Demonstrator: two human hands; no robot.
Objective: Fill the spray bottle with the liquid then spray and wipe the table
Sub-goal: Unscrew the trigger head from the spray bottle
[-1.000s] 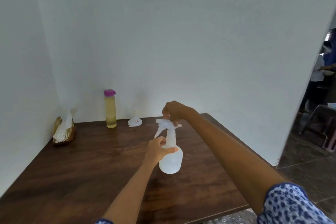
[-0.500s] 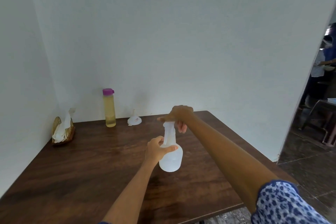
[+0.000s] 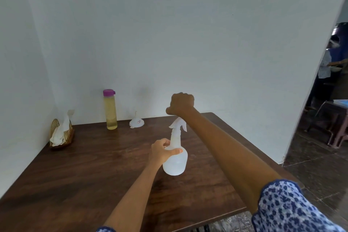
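**Now you are taking the sprayer head off, before any filling**

At the far left of the table (image 3: 75,175) sits the tissue holder (image 3: 61,134), then the bottle of yellow liquid (image 3: 110,111), capped, and the funnel (image 3: 137,123). Your left hand (image 3: 162,151) grips the spray bottle (image 3: 175,158) at its shoulder, upright on the table. Your right hand (image 3: 181,104), fist clenched over the sprayer head (image 3: 178,124), is raised, forearm reaching across. Next, I judge: lift the head clear, then fetch the funnel.
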